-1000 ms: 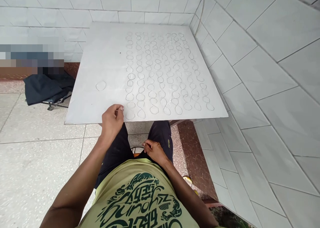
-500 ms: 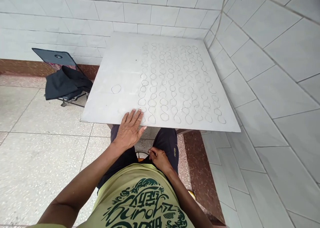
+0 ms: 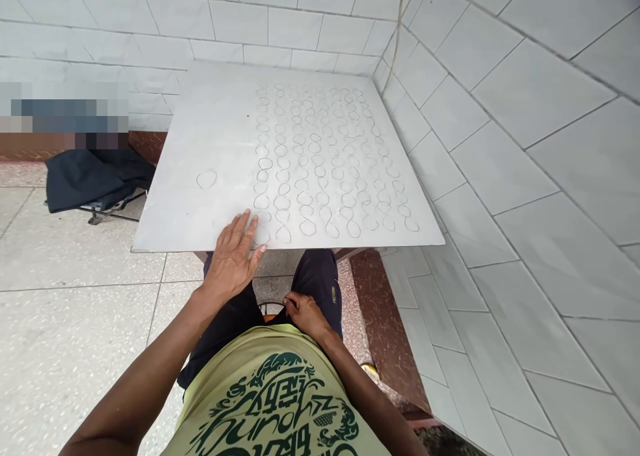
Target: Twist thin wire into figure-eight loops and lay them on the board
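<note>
My left hand [image 3: 233,256] lies flat with its fingers stretched over the front edge of a white board [image 3: 215,123]. Its fingertips rest beside the lowest loops of the leftmost column. Thin dark figure-eight loops [image 3: 307,213] run in several columns over the middle and right of the board. A single circle [image 3: 207,179] shows on the left part, apart from the rest. In my lap, my right hand [image 3: 306,313] rests with fingers curled together; whatever they hold, if anything, is hidden.
White tiled walls [image 3: 300,26] bound the board behind and at the right. A dark cloth [image 3: 97,176] hangs over a folding chair at the left, partly blurred out. A cable [image 3: 397,33] runs down the corner. Speckled floor [image 3: 75,336] lies to the left.
The view has turned to the right, so the board and chair sit further left in the picture. My left hand has shifted slightly left, uncovering more of the lowest loops. My right hand stays in my lap.
</note>
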### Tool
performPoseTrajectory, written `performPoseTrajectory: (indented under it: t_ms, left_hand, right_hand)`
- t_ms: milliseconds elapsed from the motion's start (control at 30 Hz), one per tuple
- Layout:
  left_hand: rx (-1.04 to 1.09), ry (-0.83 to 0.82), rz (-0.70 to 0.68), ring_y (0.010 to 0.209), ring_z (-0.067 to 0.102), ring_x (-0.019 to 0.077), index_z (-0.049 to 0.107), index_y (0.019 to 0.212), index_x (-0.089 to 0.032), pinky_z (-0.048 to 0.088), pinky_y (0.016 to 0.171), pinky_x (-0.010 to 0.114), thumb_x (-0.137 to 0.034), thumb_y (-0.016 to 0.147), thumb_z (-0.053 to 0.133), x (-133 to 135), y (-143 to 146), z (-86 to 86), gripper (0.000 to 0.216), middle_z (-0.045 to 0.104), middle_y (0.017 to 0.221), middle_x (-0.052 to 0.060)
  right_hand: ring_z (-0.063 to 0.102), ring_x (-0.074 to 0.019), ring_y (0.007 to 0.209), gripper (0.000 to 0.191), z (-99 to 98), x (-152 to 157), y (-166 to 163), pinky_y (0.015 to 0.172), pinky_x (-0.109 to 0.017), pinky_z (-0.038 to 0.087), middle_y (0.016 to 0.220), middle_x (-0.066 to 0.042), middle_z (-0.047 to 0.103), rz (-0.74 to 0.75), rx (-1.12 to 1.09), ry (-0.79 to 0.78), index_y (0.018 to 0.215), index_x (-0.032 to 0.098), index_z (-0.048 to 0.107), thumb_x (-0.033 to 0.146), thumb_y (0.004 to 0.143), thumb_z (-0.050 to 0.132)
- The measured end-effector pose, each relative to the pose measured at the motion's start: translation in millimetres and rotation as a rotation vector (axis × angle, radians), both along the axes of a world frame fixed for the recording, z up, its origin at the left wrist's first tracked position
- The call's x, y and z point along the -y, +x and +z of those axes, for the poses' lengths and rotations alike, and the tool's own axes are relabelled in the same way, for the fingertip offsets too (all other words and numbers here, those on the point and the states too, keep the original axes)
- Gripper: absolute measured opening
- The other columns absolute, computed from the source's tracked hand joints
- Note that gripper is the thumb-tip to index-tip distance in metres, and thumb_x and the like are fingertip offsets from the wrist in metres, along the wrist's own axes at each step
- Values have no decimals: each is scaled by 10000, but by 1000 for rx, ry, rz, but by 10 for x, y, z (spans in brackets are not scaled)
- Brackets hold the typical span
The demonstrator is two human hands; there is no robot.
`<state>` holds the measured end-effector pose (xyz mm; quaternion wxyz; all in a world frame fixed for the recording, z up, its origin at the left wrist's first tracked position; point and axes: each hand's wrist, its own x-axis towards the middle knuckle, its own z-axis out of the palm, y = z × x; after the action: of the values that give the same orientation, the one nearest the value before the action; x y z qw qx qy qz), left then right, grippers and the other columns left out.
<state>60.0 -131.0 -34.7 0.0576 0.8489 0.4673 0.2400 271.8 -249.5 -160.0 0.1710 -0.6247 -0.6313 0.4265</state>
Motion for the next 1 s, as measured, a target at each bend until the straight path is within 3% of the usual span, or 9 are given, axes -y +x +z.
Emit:
performPoseTrajectory:
  t_ms: [100, 233, 333, 400, 500, 800, 1000]
  left_hand:
    - [29, 48, 98, 1583, 243, 360, 304, 1636, -125, 266, 1243, 557, -423, 1080, 368, -213, -148, 107, 633, 239, 1720, 210]
    - [-14, 95, 252, 1578, 241, 384, 327, 1627, -111, 259, 1235, 577, -453, 1073, 334, -754, -426, 204, 651, 248, 1715, 216]
    - [-116, 18, 275, 1549, 306, 404, 378, 1599, -77, 300, 1211, 584, -480, 1058, 324, -1081, -589, 175, 676, 314, 1685, 233]
    - [-178, -17, 256, 1526, 356, 397, 433, 1565, -60, 296, 1217, 578, -480, 1057, 311, -1150, -649, 123, 670, 410, 1637, 233]
    - [-174, 17, 222, 1528, 361, 379, 469, 1534, -29, 287, 1235, 547, -476, 1064, 305, -1015, -684, 54, 669, 443, 1615, 236]
    - [-112, 129, 137, 1549, 326, 396, 384, 1602, -121, 281, 1236, 609, -469, 1045, 481, -111, -707, -106, 664, 399, 1642, 234]
    - [-77, 225, 45, 1516, 409, 358, 342, 1636, -221, 350, 1222, 606, -218, 1031, 524, 100, -798, -240, 632, 467, 1611, 192]
  right_hand:
    - [690, -184, 792, 240, -37, -1, 5, 752, -248, 424, 881, -67, 773, 13, 44, 1, 896, 193, 725, 196, 999, 508]
    - [705, -188, 837, 226, -85, -7, -25, 760, -242, 418, 917, -83, 785, 47, 93, -7, 941, 177, 746, 197, 1004, 529]
    - [712, -191, 851, 223, -107, -11, -60, 752, -241, 417, 932, -85, 789, 76, 114, -16, 952, 179, 756, 209, 1007, 543]
    - [715, -193, 851, 221, -116, -8, -71, 746, -243, 416, 935, -85, 790, 90, 122, -22, 965, 180, 760, 214, 1009, 546]
    - [721, -196, 865, 236, -126, 5, -58, 748, -245, 417, 949, -87, 792, 94, 129, -27, 983, 177, 760, 213, 1017, 529]
    - [734, -198, 886, 246, -134, -11, -38, 751, -247, 420, 976, -96, 801, 109, 142, -22, 974, 173, 759, 208, 1019, 520]
    - [739, -210, 899, 261, -109, -54, -90, 758, -253, 430, 966, -104, 801, 129, 146, -16, 1013, 172, 759, 213, 1023, 501]
